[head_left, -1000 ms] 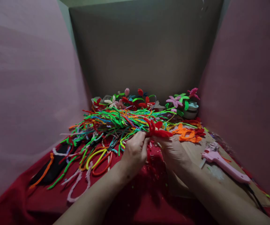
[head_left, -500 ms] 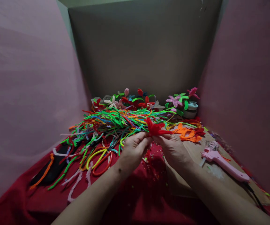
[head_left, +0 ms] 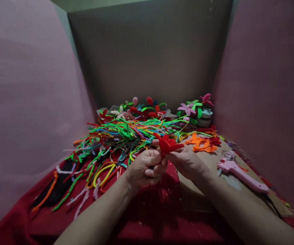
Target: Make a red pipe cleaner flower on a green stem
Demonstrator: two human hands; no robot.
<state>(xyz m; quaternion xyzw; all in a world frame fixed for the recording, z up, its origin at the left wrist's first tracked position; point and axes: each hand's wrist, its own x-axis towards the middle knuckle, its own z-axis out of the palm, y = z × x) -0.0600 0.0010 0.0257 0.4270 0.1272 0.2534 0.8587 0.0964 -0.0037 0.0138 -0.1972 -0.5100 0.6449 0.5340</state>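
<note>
Between my two hands, above the table, is a red pipe-cleaner flower (head_left: 167, 144) with its petals spread upward and outward. My left hand (head_left: 149, 166) is closed in a pinch at the flower's base, its fingers curled. From the other side, my right hand (head_left: 188, 162) pinches the flower low on its petals; part of those fingers is hidden behind it. Left of my left hand, scissors with yellow and red handles (head_left: 105, 174) lie half under loose pipe cleaners. To the right of my right hand rests a pink hot glue gun (head_left: 244, 174).
A large pile of mixed pipe cleaners (head_left: 134, 131) covers the back of the red cloth (head_left: 147, 221). Orange pipe-cleaner pieces (head_left: 201, 143) lie on a brown board (head_left: 195, 197). Finished-looking flowers (head_left: 186, 108) and a small pot (head_left: 204, 117) stand behind. Pink panels (head_left: 29, 102) flank both sides.
The red flower has turned so its petals face more upward and open. My left hand has rotated, its fingers now curled beneath the flower. The view has shifted slightly.
</note>
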